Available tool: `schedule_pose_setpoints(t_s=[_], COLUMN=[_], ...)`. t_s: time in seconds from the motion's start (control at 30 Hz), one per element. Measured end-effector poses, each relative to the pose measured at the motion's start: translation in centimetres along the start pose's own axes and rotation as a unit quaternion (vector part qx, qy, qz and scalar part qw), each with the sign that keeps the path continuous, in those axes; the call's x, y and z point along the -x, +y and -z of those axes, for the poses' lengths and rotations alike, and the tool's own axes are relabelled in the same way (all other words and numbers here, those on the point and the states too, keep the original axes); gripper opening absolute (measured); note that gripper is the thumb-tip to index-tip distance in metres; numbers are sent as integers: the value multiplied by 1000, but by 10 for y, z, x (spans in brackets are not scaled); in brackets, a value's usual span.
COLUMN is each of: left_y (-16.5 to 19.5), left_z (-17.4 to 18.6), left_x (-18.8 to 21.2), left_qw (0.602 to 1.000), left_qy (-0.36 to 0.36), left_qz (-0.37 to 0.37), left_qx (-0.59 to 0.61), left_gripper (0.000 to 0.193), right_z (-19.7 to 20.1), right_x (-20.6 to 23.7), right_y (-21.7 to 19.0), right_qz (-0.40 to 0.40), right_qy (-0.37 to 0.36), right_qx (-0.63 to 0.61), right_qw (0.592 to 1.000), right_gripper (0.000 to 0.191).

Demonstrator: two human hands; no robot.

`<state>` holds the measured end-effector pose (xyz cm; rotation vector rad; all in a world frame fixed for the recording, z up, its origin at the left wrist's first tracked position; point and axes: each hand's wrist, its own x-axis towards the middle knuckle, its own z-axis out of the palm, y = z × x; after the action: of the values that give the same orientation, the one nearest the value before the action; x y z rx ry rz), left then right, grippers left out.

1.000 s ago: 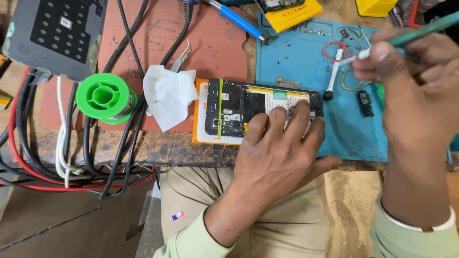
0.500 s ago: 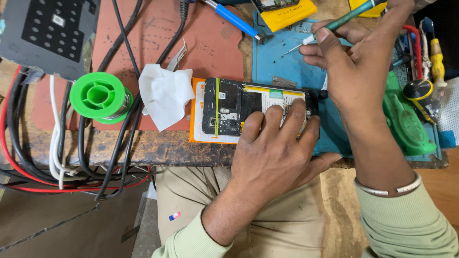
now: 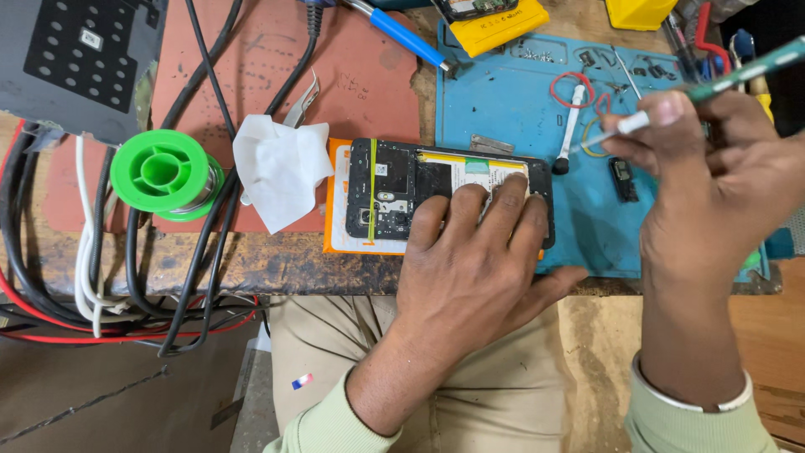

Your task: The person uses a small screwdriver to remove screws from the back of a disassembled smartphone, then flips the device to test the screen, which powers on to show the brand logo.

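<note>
An opened black phone [image 3: 402,189] with its back off lies on an orange card at the bench's front edge. My left hand [image 3: 474,268] presses flat on the phone's right half, fingers spread over the battery area. My right hand [image 3: 713,184] hovers above the blue work mat [image 3: 520,109], to the right of the phone. It grips a thin green-handled tool [image 3: 738,71] with a white tip that points left toward the phone.
A crumpled white tissue [image 3: 281,168] and metal tweezers [image 3: 303,99] lie left of the phone. A green solder spool [image 3: 163,174], black and red cables [image 3: 109,285] and a grey box [image 3: 80,59] fill the left. A blue-handled tool [image 3: 402,35], a yellow device [image 3: 495,17] and small parts sit behind.
My right hand has moved right and down with the green-handled tool, away from the back of the mat. My left hand has stayed pressed on the phone.
</note>
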<state>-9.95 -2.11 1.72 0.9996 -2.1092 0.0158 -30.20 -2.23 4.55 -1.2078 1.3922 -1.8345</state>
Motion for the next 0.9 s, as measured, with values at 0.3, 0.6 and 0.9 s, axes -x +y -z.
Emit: schedule_pose_setpoints(t_s=[0.3, 0.6, 0.9], left_y=[0, 0, 0], left_z=[4, 3, 3], left_x=[-2, -2, -2], left_qw=[1000, 1000, 1000], left_qy=[-14, -12, -16], left_qz=[-5, -2, 0], left_qx=[0, -4, 8], left_gripper=[61, 61, 60], right_z=[19, 26, 25], right_x=[33, 32, 30], right_y=[17, 27, 27], right_qz=[107, 117, 132], right_qy=[-14, -68, -85], right_qx=[95, 146, 152], right_qw=[990, 980, 976], right_gripper=[72, 70, 68])
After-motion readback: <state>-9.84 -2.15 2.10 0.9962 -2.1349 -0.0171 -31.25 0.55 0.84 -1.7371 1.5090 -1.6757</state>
